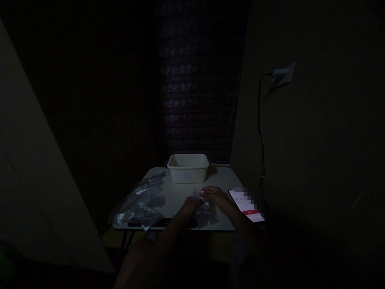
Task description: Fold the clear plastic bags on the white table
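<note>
In the dim head view, a clear plastic bag (208,216) is between my two hands over the small white table (177,199). My left hand (191,204) is closed on the bag's left side near its top. At the upper right edge of the bag, my right hand (217,196) has its fingers bent together on the plastic. Whether the bag holds anything is too dark to see. A loose pile of clear plastic bags (141,200) lies to the left of my left hand.
A white plastic tub (188,175) with dark handles stands at the table's back. A lit phone (245,206) lies at the right edge. Along the front edge runs a dark flat strip (165,222). A black cord (260,132) hangs from the wall outlet (282,76).
</note>
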